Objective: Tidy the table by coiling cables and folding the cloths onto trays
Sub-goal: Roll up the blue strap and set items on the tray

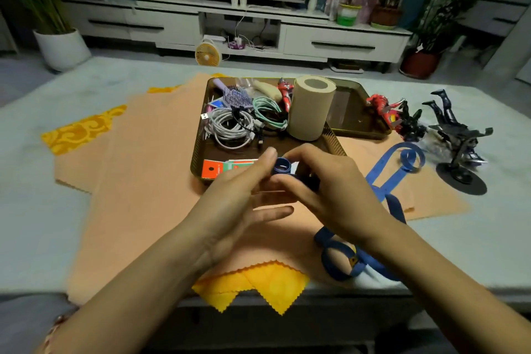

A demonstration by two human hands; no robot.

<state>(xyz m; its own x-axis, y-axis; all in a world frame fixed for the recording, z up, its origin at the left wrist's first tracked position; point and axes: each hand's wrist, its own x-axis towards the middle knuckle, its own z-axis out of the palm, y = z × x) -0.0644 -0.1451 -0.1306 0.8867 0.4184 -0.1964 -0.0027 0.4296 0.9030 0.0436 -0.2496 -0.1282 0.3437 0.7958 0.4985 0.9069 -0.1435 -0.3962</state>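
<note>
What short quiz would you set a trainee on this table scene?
1. True or false: the paper roll lies on its side in the tray.
2. What do the left hand and right hand hold between them? A) a rope B) blue tape C) a sock
3. What colour is the cloth hanging over the table's near edge?
Key: 1 false, it stands upright; 2 B; 3 yellow.
</note>
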